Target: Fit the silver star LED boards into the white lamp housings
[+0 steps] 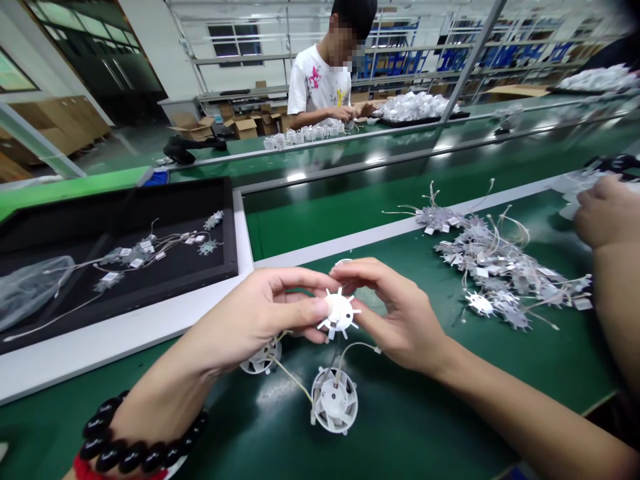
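Note:
Between the thumb and fingers of my left hand (265,310) is a small white spoked disc (341,312), its short prongs pointing outward. My right hand (405,317) is curled close against it, thumb behind the disc; a sliver of a pale round part shows behind its fingers, mostly hidden. Below the hands a white round fan-like housing (335,403) with a thin cable lies on the green bench. A second such housing (261,359) sits partly under my left hand, with a cable running from it toward the first.
To the right lies a pile of spoked discs with wires (500,260), beside another person's arm (610,227). A black tray (190,280) at left holds more wired discs and a clear plastic bag (35,290). Across the bench a co-worker (325,87) handles small parts beside a white heap (417,107).

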A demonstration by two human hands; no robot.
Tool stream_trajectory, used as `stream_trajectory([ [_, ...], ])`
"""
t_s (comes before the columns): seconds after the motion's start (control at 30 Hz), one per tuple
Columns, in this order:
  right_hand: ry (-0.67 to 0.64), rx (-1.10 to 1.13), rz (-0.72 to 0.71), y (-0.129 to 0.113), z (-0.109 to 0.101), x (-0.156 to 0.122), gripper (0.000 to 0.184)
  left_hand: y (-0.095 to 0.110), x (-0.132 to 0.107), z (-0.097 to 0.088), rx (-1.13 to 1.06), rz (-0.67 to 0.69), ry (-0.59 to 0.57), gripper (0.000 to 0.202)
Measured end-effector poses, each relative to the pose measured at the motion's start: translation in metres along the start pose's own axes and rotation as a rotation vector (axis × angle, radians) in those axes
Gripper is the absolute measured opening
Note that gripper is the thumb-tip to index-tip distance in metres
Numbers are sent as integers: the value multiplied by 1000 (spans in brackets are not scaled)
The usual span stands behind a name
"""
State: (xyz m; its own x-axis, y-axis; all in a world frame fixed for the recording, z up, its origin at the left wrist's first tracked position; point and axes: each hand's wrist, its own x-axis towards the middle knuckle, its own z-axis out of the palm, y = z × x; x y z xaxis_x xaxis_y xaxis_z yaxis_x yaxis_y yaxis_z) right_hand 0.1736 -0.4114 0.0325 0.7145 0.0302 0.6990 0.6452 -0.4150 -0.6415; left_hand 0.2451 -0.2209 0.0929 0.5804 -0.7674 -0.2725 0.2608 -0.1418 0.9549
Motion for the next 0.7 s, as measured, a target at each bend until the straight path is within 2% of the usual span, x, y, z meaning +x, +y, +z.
stream_trajectory([
  [0.1, -73, 206, 246, -7, -1, 0, 22, 0, 1, 1, -202, 81, 84, 12],
  [0.2, -181, 382, 362, -11, -2, 1, 22, 0, 1, 1, -310, 121, 174, 17],
  [0.3, -147, 422, 437, -12, -3, 3, 18, 1, 0, 3, -333, 108, 189, 30],
  [0.43, -75, 220, 359, -10, -6, 8, 8, 2, 0, 5, -358, 28, 126, 29],
  [0.7, -124, -24, 95, -7, -11, 8, 10, 0, -2, 2, -379, -1, -10, 18],
])
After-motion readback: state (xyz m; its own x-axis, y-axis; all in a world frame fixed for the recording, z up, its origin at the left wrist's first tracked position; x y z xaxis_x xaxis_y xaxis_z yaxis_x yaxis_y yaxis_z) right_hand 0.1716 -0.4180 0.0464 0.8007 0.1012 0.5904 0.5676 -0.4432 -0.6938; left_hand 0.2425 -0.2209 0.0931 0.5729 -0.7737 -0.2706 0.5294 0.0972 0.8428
